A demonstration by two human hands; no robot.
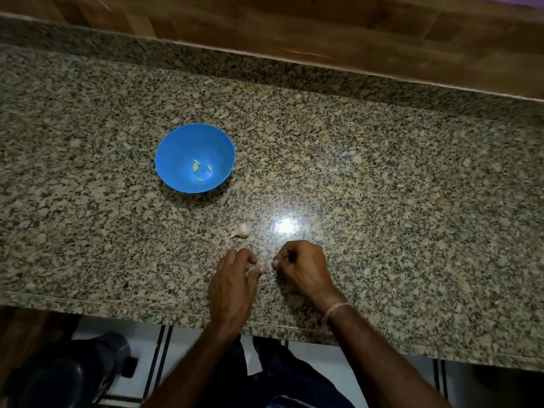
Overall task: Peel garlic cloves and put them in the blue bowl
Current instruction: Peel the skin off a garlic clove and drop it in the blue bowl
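Note:
A blue bowl [176,142] stands on the granite counter [382,201], left of centre, with three peeled garlic cloves [195,166] in its bottom. A small garlic bulb [242,230] with a thin stem lies on the counter just beyond my hands. My left hand [232,285] and my right hand [304,270] meet fingertip to fingertip near the counter's front edge. Between them they pinch a small pale garlic clove [268,267], mostly hidden by the fingers.
A wooden wall panel [323,39] runs along the back of the counter. Below the front edge are a white tiled floor [188,348], my dark trousers [279,381] and a dark rounded object [67,375] at the lower left. A bright light reflection [287,225] shines beside the bulb.

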